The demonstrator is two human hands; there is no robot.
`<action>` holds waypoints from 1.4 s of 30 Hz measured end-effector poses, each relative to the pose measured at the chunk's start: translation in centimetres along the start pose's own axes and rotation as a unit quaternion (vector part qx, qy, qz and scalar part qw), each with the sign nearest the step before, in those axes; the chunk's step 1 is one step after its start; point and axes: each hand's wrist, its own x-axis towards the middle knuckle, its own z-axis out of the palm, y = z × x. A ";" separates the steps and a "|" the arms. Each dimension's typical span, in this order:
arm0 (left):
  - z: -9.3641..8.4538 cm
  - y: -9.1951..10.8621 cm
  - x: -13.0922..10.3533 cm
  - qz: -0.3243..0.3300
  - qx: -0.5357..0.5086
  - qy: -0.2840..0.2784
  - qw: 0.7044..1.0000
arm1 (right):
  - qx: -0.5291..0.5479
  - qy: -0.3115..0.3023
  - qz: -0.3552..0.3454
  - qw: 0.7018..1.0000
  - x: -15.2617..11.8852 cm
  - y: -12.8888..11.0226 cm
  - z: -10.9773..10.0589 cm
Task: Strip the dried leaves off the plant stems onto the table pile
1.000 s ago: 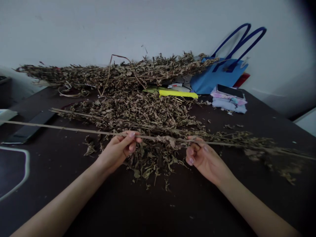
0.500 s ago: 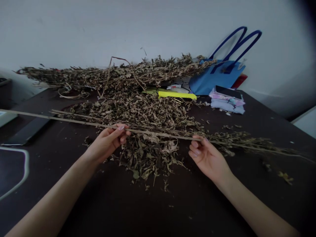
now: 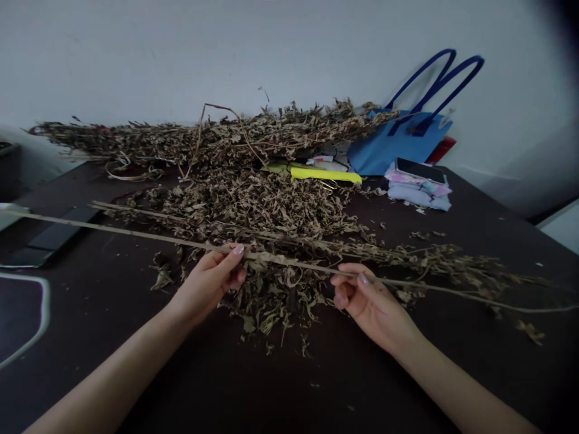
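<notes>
A long thin dried stem runs across the view, slanting down to the right. My left hand pinches it left of centre, and my right hand grips it farther right between thumb and fingers. A few curled leaves cling to the stem between the hands. Beneath and behind it lies a heap of dried leaves on the dark table. More leafy stalks stretch along the table behind my right hand.
A big bundle of dried plants lies at the back by the wall. Behind right are a blue bag, a yellow-handled tool, and a phone on tissue packs. A dark flat device and white cable are at left.
Both hands and the stem have come lower, nearer to me. My left hand has shifted right and my right hand slightly left, so they are closer together.
</notes>
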 end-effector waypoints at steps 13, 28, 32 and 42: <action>-0.2 -0.2 0.5 0.021 0.027 0.011 0.999 | -0.013 0.035 -0.009 0.999 0.4 0.0 -0.7; -0.8 0.2 0.6 0.013 0.064 0.048 0.997 | -0.045 0.003 -0.060 0.997 0.2 -0.1 -0.6; -0.7 0.2 0.5 0.050 0.083 0.038 0.995 | -0.030 0.016 -0.045 0.998 0.4 -0.1 -0.9; -0.7 0.7 0.1 0.144 0.224 -0.009 0.964 | 0.016 0.065 -0.011 0.998 1.0 -0.2 -1.2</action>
